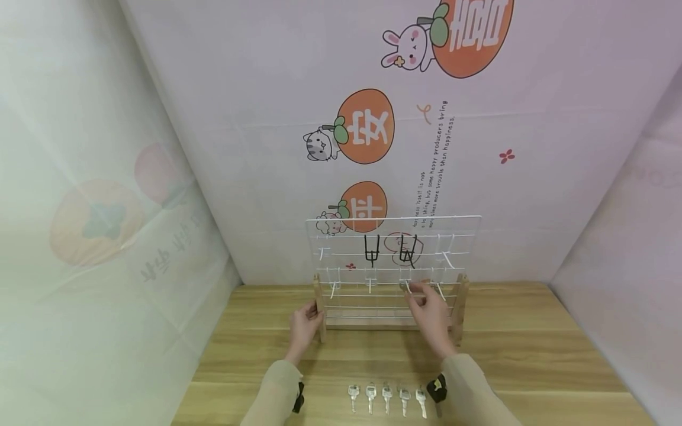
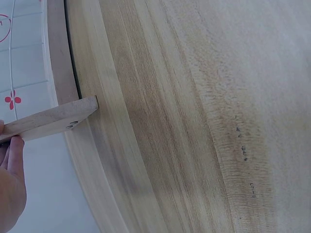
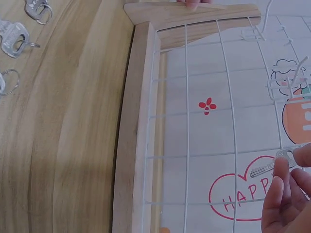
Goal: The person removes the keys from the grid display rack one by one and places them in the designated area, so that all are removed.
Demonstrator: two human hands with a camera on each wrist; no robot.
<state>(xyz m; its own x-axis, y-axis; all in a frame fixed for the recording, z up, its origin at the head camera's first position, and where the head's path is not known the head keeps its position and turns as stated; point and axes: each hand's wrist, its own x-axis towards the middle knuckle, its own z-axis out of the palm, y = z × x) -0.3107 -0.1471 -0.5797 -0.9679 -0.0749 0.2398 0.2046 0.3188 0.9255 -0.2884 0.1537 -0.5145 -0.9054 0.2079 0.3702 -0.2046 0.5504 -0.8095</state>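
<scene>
My right hand point(image 1: 430, 315) pinches a silver key point(image 3: 264, 168) between thumb and fingers at a white hook in the lower hook row. The key's blade points away from the fingertips, in front of the white wire grid point(image 3: 234, 131). Whether its hole is on the hook cannot be told. My left hand point(image 1: 305, 325) grips the left wooden post point(image 1: 319, 307) of the grid's stand. In the left wrist view, fingers point(image 2: 16, 158) lie against that post.
On the wooden table point(image 1: 256, 355) before the stand lies a row of several silver keys point(image 1: 370, 391). A black-headed key point(image 1: 437, 389) lies by the right sleeve. Two black hooks point(image 1: 372, 248) and several white hooks hang on the grid. A printed cloth backdrop point(image 1: 266, 148) stands behind.
</scene>
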